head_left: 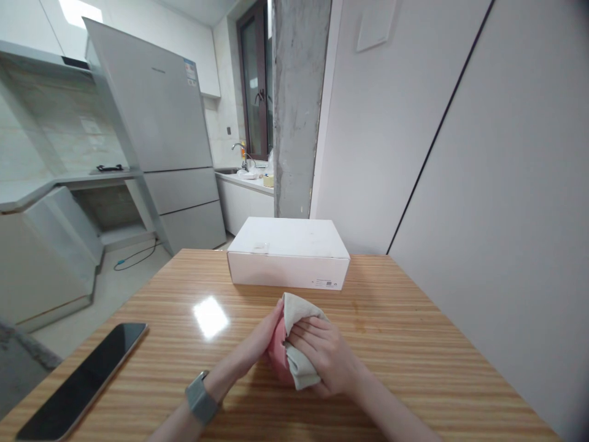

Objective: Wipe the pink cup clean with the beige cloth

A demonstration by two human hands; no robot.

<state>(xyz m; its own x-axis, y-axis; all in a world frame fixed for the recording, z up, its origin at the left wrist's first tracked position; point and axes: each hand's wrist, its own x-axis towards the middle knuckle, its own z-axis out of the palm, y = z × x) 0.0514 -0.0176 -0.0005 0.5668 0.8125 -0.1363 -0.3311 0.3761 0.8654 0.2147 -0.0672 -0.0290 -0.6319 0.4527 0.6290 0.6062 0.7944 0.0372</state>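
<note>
In front of me, above the near half of the table, a pink object with a rounded side [278, 355] is partly covered by a light grey cloth [297, 309]; its kind cannot be made out. My left hand [269, 326] holds the pink object from its left side, with most of the fingers hidden behind it. Bent over the cloth, my right hand [327, 351] grips it and presses it against the right side of the pink object. A grey watch band [202, 399] is around my left wrist.
A closed white box [289, 270] sits at the far side of the wood-grain table [405, 344]. On the left lies a dark-screened phone [87, 380]. Beyond the table stand a grey fridge [156, 110] and a sink counter; a white wall [497, 202] runs along the right.
</note>
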